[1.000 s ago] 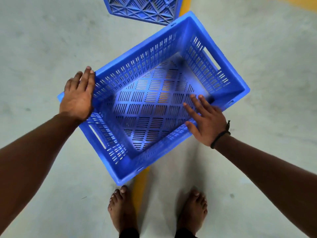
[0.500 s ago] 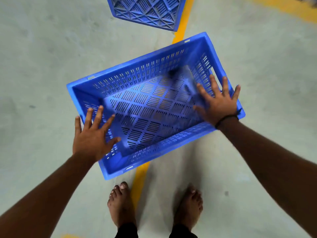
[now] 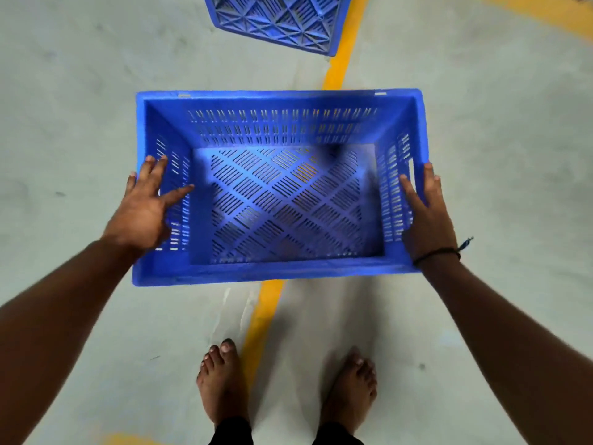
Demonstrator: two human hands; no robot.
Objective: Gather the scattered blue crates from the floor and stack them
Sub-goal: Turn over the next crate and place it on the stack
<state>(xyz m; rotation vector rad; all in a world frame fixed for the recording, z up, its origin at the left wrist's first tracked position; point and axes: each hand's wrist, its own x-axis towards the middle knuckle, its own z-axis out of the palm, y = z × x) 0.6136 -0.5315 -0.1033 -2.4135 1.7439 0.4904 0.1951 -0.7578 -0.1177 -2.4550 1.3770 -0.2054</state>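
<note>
Fingers (image 3: 153,170) of the left hand (image 3: 141,213) are straight and spread, laid over the left short wall of the blue crate (image 3: 282,123), with the thumb pointing inward across the slotted wall. They curl round nothing; whether they press on the plastic or only lie above it cannot be told. The right hand (image 3: 426,216) is at the opposite short wall, its fingers (image 3: 429,179) straight and close together along the rim beside the handle slot, one of them reaching inside the wall. Neither hand has a closed grip. A dark band (image 3: 436,253) sits on the right wrist.

The crate lies open side up between the two hands, its long sides running left to right, directly ahead of the person's bare feet. Its walls are pierced with rows of short slots and its bottom shows a diamond pattern of slits. Its edges are blurred, and whether it rests on the floor (image 3: 96,91) or is off it cannot be told.

A yellow line (image 3: 263,316) painted on the grey floor runs under the crate and on toward the top of the view. The left foot (image 3: 221,380) stands just left of the line and the right foot (image 3: 349,387) well to its right. A second blue crate (image 3: 276,20) lies beyond the first, apart from it, turned bottom up so its ribbed underside shows, cut off by the top edge.
</note>
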